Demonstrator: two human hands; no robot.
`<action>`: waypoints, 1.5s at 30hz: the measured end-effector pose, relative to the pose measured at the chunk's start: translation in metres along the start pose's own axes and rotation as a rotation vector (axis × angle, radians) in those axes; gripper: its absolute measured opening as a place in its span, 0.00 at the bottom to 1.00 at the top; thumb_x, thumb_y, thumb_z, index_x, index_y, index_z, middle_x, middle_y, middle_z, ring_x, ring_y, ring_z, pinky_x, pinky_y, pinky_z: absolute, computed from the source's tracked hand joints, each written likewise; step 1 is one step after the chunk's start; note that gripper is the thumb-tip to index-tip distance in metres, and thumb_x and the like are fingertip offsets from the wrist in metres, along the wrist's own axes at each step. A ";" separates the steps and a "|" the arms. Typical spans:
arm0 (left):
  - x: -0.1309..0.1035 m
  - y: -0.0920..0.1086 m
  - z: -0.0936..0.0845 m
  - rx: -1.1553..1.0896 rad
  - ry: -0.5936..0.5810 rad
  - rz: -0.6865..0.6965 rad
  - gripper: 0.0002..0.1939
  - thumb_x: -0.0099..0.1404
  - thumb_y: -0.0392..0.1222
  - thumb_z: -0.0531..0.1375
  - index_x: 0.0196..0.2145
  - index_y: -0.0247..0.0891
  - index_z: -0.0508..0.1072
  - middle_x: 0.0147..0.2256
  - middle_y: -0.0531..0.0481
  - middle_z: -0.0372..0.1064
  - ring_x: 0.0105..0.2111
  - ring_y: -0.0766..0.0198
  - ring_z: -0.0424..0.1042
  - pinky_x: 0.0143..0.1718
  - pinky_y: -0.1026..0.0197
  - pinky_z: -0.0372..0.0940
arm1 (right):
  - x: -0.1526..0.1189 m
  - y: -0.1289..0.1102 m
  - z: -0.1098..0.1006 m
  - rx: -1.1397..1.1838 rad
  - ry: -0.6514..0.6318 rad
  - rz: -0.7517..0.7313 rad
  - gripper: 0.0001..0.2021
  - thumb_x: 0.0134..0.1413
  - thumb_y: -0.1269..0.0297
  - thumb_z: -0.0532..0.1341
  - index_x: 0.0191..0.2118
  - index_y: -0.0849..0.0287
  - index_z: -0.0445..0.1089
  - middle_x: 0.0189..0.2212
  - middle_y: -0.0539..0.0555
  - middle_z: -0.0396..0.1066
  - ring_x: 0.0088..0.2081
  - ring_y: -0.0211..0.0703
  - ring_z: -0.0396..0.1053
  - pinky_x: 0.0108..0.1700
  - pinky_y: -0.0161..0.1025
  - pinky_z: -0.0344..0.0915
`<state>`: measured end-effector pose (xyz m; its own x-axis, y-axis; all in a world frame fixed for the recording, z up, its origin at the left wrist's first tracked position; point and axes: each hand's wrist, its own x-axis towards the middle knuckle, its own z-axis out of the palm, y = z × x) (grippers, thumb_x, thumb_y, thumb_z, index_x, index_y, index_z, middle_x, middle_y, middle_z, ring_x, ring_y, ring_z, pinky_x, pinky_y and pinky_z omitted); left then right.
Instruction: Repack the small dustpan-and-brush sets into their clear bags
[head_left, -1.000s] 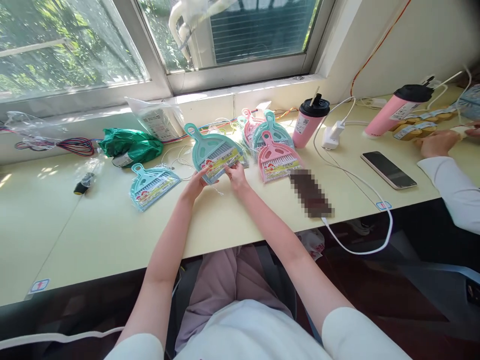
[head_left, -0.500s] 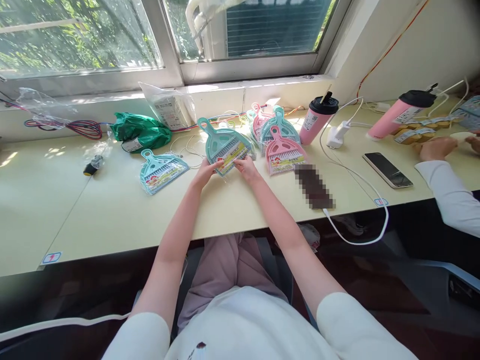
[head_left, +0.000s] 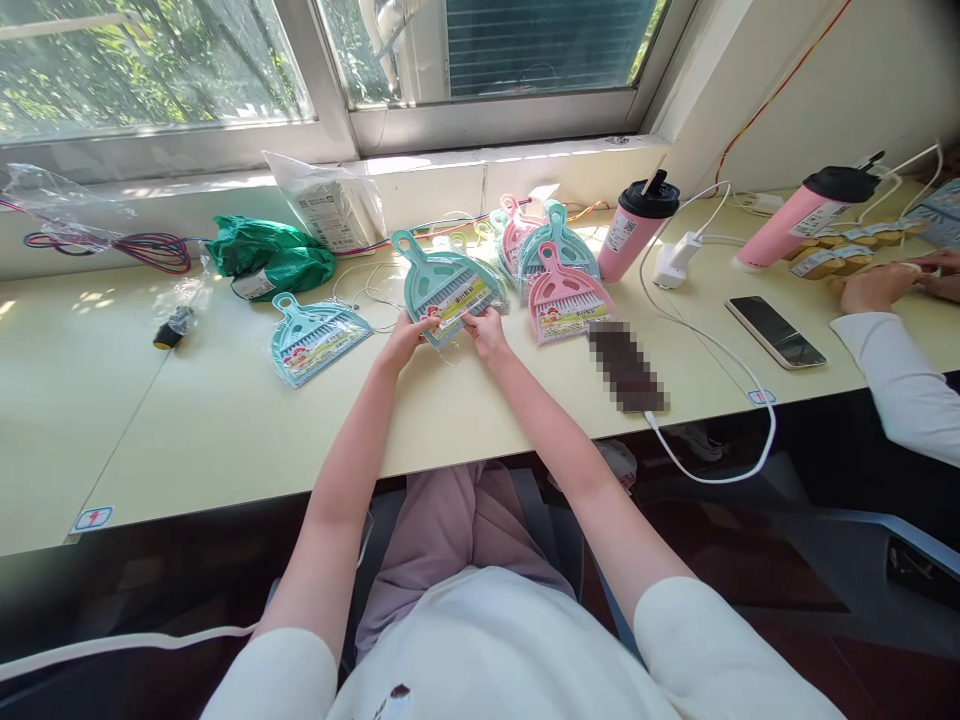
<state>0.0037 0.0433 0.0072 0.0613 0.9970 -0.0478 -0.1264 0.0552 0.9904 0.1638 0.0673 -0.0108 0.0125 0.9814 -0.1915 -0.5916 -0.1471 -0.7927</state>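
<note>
We count three teal dustpans (head_left: 431, 285) (head_left: 300, 325) (head_left: 575, 250), one in our hands (head_left: 401, 345) (head_left: 489, 335), plus two pink dustpans (head_left: 566, 287) (head_left: 516, 238) and two pink cups (head_left: 628, 250) (head_left: 780, 235) right of our hands.

mid: dustpan (head_left: 442, 285) | left: other dustpan (head_left: 316, 340), on table (head_left: 225, 430) | right: dustpan cluster (head_left: 562, 285) | behind-left: bag (head_left: 277, 252)

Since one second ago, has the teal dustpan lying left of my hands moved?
No: against the table seam, the lying teal dustpan shows no clear shift either way.
</note>
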 end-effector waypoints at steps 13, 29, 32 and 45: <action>-0.008 0.002 0.007 -0.041 -0.166 -0.060 0.30 0.53 0.47 0.70 0.52 0.34 0.71 0.49 0.39 0.75 0.39 0.51 0.79 0.38 0.54 0.75 | 0.001 0.002 -0.004 -0.032 0.027 -0.071 0.20 0.47 0.79 0.65 0.46 0.56 0.66 0.42 0.51 0.78 0.50 0.42 0.76 0.57 0.44 0.73; 0.001 -0.007 -0.001 0.081 0.007 -0.031 0.28 0.44 0.46 0.71 0.43 0.35 0.75 0.42 0.42 0.77 0.40 0.53 0.77 0.36 0.58 0.72 | 0.000 -0.005 -0.001 0.048 0.056 0.069 0.12 0.50 0.82 0.60 0.35 0.58 0.65 0.30 0.47 0.75 0.34 0.35 0.75 0.48 0.37 0.76; 0.000 -0.006 0.000 0.067 0.000 -0.032 0.28 0.44 0.46 0.72 0.44 0.34 0.75 0.43 0.42 0.77 0.39 0.54 0.76 0.35 0.59 0.71 | -0.001 -0.008 0.000 0.047 0.078 0.084 0.09 0.54 0.80 0.59 0.34 0.58 0.65 0.29 0.47 0.75 0.32 0.35 0.74 0.45 0.36 0.76; 0.003 0.005 -0.031 -0.001 0.040 -0.033 0.27 0.42 0.40 0.72 0.42 0.34 0.75 0.39 0.45 0.77 0.38 0.56 0.77 0.33 0.59 0.73 | -0.005 -0.027 -0.003 -0.207 -0.078 0.123 0.07 0.64 0.73 0.57 0.35 0.60 0.69 0.28 0.52 0.77 0.38 0.40 0.78 0.51 0.43 0.76</action>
<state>-0.0274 0.0485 0.0080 0.0253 0.9960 -0.0851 -0.1261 0.0877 0.9881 0.1819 0.0662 0.0096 -0.1166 0.9599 -0.2548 -0.4070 -0.2802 -0.8694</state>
